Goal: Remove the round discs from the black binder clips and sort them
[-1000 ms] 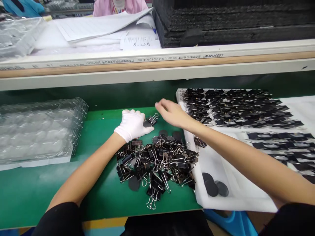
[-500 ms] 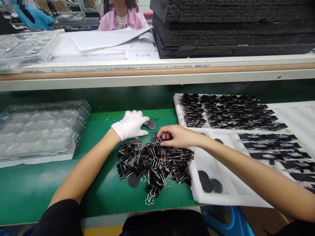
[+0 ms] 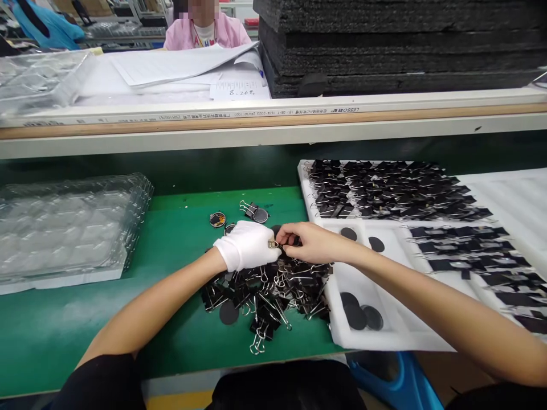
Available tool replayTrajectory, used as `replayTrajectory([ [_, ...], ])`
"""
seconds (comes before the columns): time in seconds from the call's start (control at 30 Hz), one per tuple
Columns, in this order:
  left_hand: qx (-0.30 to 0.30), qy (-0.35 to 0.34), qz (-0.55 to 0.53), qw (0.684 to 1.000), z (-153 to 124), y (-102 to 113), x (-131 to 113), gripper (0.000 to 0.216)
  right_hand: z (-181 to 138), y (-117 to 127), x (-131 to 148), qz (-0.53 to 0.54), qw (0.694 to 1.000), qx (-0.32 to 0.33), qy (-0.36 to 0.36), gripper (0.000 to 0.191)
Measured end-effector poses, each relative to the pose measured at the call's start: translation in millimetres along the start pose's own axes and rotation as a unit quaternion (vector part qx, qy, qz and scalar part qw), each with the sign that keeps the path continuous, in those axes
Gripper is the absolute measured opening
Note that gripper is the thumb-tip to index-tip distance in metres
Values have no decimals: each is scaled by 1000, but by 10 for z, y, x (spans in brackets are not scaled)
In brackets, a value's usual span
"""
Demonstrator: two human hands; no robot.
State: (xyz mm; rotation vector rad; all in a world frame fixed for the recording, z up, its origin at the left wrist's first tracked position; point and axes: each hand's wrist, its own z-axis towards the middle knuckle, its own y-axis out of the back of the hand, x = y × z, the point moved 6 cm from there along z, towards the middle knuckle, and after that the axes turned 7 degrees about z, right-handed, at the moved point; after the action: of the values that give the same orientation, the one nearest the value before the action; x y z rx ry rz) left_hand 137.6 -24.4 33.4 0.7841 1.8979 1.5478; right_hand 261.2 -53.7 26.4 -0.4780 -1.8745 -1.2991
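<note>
My white-gloved left hand (image 3: 248, 247) and my bare right hand (image 3: 311, 242) meet above a heap of black binder clips (image 3: 265, 296). Both are closed around a binder clip (image 3: 273, 244), whose wire handle shows at the left fingertips; its body is mostly hidden by the fingers. Just behind the fingers is the edge of a dark disc (image 3: 276, 229). Beyond the left hand lies a round disc with a clip on it (image 3: 258, 213). A round part with an orange-and-black inside (image 3: 217, 219) lies left of that.
Clear plastic trays (image 3: 72, 228) are stacked at left. At right, a white foam tray (image 3: 384, 341) holds dark discs (image 3: 354, 313) and rows of clipped black parts (image 3: 393, 188). Black foam sheets (image 3: 384, 51) and papers (image 3: 171, 65) occupy the shelf; a person in pink (image 3: 231, 31) sits behind.
My left hand has come away from the clipped disc at the back, moving right and nearer to meet my right hand at the binder clip. The orange-and-black round part is now uncovered.
</note>
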Motion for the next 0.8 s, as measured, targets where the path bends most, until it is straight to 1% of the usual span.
replayTrajectory([
  [0.07,16,-20,-21,999,6,5,33,36,-26,-6,-11,-4,1000,-23,18,22],
  [0.1,24,-33,-39,998,6,13,61,37,-38,-7,-5,-8,999,-32,32,26],
  [0.2,37,-54,-106,992,5,54,184,44,-57,10,35,-27,996,-50,74,45],
  [0.3,33,-73,-169,982,1,118,278,41,-33,60,58,-19,994,-61,84,57],
  [0.37,27,-102,-194,975,-11,174,293,33,-2,90,72,27,994,-58,84,60],
  [0.43,23,-122,-197,973,-24,222,301,27,22,125,91,63,993,-67,79,58],
  [0.53,22,-125,-182,975,-24,246,327,27,25,195,126,40,990,-119,59,56],
  [0.6,24,-130,-186,974,-15,238,339,28,27,206,129,40,990,-129,32,57],
  [0.7,34,-140,-224,964,2,212,353,29,59,155,76,145,985,-89,-20,55],
  [0.73,35,-137,-239,961,8,207,363,29,73,148,62,186,979,-84,-28,55],
  [0.8,23,-115,-277,954,21,216,397,30,100,162,38,261,960,-95,-34,56],
])
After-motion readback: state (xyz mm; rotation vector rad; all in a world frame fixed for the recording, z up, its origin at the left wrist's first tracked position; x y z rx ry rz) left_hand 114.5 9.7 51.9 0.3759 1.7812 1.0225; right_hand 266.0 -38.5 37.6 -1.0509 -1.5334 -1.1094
